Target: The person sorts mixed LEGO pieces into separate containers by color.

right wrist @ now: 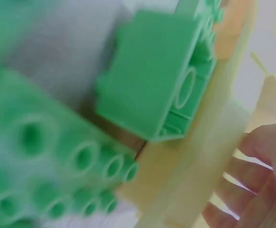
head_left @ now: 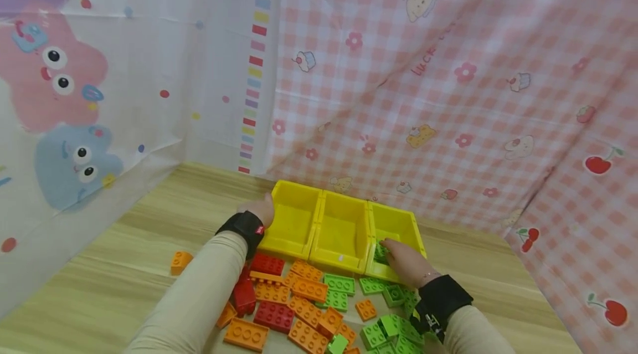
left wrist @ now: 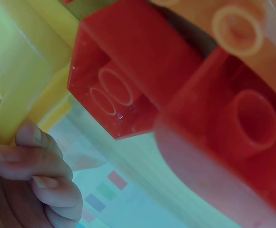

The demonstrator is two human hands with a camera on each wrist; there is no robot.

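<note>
A yellow bin with three compartments (head_left: 315, 232) stands on the wooden surface by the back cloth. My left hand (head_left: 261, 210) grips its left side; in the left wrist view the fingers curl on the yellow rim (left wrist: 14, 111). My right hand (head_left: 406, 260) reaches into the right compartment, its fingers at a green brick (head_left: 381, 252). In the right wrist view the bin wall hides those fingertips, so a grip on the brick cannot be made out. Red bricks (head_left: 274, 316) lie below the left hand. More green bricks (head_left: 374, 335) lie near the right wrist.
Orange bricks (head_left: 305, 309) lie loose in front of the bin, between red and green ones. A lone orange brick (head_left: 180, 262) sits far left. A pink checked cloth (head_left: 349, 93) hangs close behind the bin, and a white printed cloth (head_left: 149, 66) hangs at the left.
</note>
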